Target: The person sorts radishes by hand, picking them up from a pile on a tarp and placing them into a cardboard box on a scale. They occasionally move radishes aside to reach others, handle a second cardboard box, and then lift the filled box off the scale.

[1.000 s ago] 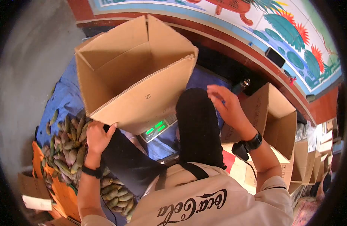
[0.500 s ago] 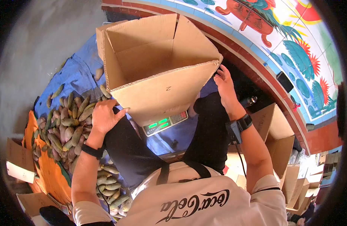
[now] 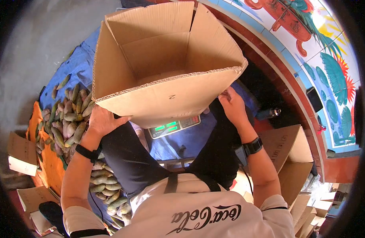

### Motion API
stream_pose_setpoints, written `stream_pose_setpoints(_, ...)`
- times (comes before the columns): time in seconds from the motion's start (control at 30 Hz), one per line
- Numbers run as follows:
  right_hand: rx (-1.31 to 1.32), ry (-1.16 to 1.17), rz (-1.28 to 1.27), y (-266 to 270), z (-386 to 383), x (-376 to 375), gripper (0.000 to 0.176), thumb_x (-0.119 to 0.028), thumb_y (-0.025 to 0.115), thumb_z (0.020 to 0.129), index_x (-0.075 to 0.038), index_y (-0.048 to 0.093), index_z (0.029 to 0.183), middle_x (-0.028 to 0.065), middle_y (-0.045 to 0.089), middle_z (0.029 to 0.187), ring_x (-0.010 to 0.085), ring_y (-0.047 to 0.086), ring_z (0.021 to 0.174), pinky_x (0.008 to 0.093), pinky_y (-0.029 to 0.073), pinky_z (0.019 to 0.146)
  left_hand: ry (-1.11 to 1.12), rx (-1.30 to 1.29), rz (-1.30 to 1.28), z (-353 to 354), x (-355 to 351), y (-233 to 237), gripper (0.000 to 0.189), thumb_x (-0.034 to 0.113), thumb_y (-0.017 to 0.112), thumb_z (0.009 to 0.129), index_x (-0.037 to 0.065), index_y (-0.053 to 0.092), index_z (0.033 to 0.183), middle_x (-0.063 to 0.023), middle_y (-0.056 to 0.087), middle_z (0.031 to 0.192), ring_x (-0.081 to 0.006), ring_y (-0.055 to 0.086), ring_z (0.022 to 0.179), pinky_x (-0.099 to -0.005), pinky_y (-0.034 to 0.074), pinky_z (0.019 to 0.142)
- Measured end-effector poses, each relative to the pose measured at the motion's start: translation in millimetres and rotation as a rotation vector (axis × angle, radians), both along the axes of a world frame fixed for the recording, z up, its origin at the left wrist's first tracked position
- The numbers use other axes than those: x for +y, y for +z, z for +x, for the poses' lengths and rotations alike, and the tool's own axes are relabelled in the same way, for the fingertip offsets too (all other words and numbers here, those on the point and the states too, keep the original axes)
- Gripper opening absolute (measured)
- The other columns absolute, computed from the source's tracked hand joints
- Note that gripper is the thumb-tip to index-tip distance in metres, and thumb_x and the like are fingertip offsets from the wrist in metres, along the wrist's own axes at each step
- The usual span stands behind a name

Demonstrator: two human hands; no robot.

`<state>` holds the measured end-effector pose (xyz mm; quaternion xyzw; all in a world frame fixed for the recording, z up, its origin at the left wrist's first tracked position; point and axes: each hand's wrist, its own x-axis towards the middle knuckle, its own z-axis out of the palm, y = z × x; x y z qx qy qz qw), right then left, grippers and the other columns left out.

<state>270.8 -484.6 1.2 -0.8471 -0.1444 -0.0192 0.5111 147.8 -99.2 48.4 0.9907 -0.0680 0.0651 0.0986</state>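
In front of me, a tall open-topped cardboard box [image 3: 166,99] leans over a digital scale [image 3: 171,128] with lit green digits. Its inside shows bare brown walls, and the box hides most of the scale. My left hand [image 3: 105,121] grips the box low at its near left corner, thumb lying along the front wall. On the opposite side, my right hand [image 3: 231,104] has its fingers curled under the lower right edge, partly hidden by the cardboard. The scale stands between my knees on a blue cloth [image 3: 182,144].
A heap of long green-and-purplish vegetables or fruits [image 3: 71,119] lies to the left, with more by my left thigh. Another open carton [image 3: 289,150] stands at right, near a dark cylinder [image 3: 268,114]. A painted tile wall [image 3: 309,75] curves along the right.
The box has come up and nearer to me, appearing larger, and its top has swung wider. My right hand has shifted down from the upper right corner to the lower edge.
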Motion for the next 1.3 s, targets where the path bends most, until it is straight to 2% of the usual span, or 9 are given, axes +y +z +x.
stream_pose_setpoints(0.07,-0.036,-0.005,0.001,3.6,-3.1,4.1,0.029,-0.012,0.052,0.082,0.003,0.054,0.107,0.0198,0.064,0.094,0.0290,0.064,0.088,0.0347,0.049,0.078,0.044,0.049,-0.024,-0.9,-2.7,0.5,0.067,0.044,0.072,0.068,0.002,0.052,0.117,-0.0189,0.053,0.120,-0.0363,0.045,0.116,-0.0417,0.033,0.100)
stream_pose_setpoints(0.27,-0.022,-0.077,0.007,15.1,-13.4,22.5,0.027,-0.012,0.053,0.082,0.002,0.055,0.104,0.0199,0.064,0.092,0.0302,0.064,0.087,0.0368,0.049,0.076,0.054,0.094,0.121,-5.9,1.4,-1.6,0.063,0.046,0.065,0.072,0.008,0.051,0.121,-0.0149,0.050,0.125,-0.0329,0.045,0.116,-0.0410,0.035,0.098)
stream_pose_setpoints(0.37,-0.066,-0.109,-0.103,20.1,-14.2,28.0,0.026,-0.011,0.055,0.081,0.002,0.056,0.103,0.0194,0.064,0.090,0.0300,0.064,0.086,0.0371,0.049,0.076,0.060,0.122,0.038,-6.7,2.0,0.3,0.063,0.046,0.066,0.073,0.009,0.052,0.121,-0.0146,0.050,0.126,-0.0324,0.043,0.119,-0.0405,0.033,0.100)
stream_pose_setpoints(0.63,-0.141,-0.070,0.018,13.2,-2.8,37.4,0.042,-0.006,0.053,0.081,0.002,0.046,0.121,0.0226,0.059,0.104,0.0326,0.061,0.091,0.0378,0.049,0.079,0.054,0.140,-0.006,-9.6,0.6,3.8,0.062,0.044,0.066,0.074,0.008,0.051,0.122,-0.0143,0.049,0.126,-0.0329,0.042,0.119,-0.0409,0.033,0.100)
stream_pose_setpoints(0.77,-0.157,-0.081,0.019,11.2,-0.7,41.1,0.041,-0.005,0.052,0.081,0.003,0.045,0.121,0.0235,0.058,0.103,0.0334,0.061,0.092,0.0381,0.049,0.079,0.037,0.089,0.071,-10.5,-0.3,-0.9,0.062,0.044,0.065,0.075,0.005,0.051,0.122,-0.0158,0.048,0.127,-0.0332,0.042,0.119,-0.0409,0.032,0.101)
stream_pose_setpoints(0.87,-0.129,-0.109,-0.021,14.3,-2.4,44.1,0.040,-0.006,0.052,0.081,0.003,0.045,0.120,0.0241,0.058,0.104,0.0356,0.060,0.094,0.0393,0.047,0.081,0.073,0.021,0.170,-10.2,-9.5,5.4,0.060,0.042,0.065,0.075,0.002,0.052,0.119,-0.0185,0.052,0.121,-0.0345,0.046,0.114,-0.0409,0.035,0.098)
stream_pose_setpoints(1.03,-0.182,-0.176,-0.182,6.3,0.4,39.3,0.038,-0.009,0.052,0.081,0.006,0.046,0.116,0.0277,0.055,0.108,0.0420,0.053,0.101,0.0427,0.042,0.087,0.130,0.172,0.032,-5.6,-12.7,9.4,0.058,0.033,0.070,0.072,-0.001,0.051,0.115,-0.0235,0.053,0.115,-0.0395,0.049,0.107,-0.0434,0.039,0.093)
stream_pose_setpoints(1.13,-0.157,-0.172,-0.167,8.7,0.4,39.8,0.038,-0.010,0.051,0.081,0.008,0.046,0.115,0.0284,0.054,0.109,0.0424,0.052,0.101,0.0433,0.041,0.088,0.062,-0.006,0.040,-6.7,-14.3,9.2,0.045,0.032,0.067,0.075,0.000,0.059,0.106,-0.0210,0.059,0.105,-0.0362,0.055,0.099,-0.0410,0.042,0.090)
stream_pose_setpoints(1.3,-0.148,-0.168,-0.170,11.9,-4.1,43.1,0.038,-0.010,0.051,0.082,0.007,0.045,0.116,0.0274,0.055,0.107,0.0416,0.053,0.099,0.0431,0.042,0.086,0.099,0.036,0.041,-6.7,-10.4,5.7,0.042,0.030,0.067,0.075,-0.001,0.061,0.102,-0.0210,0.060,0.100,-0.0363,0.055,0.095,-0.0416,0.043,0.087)
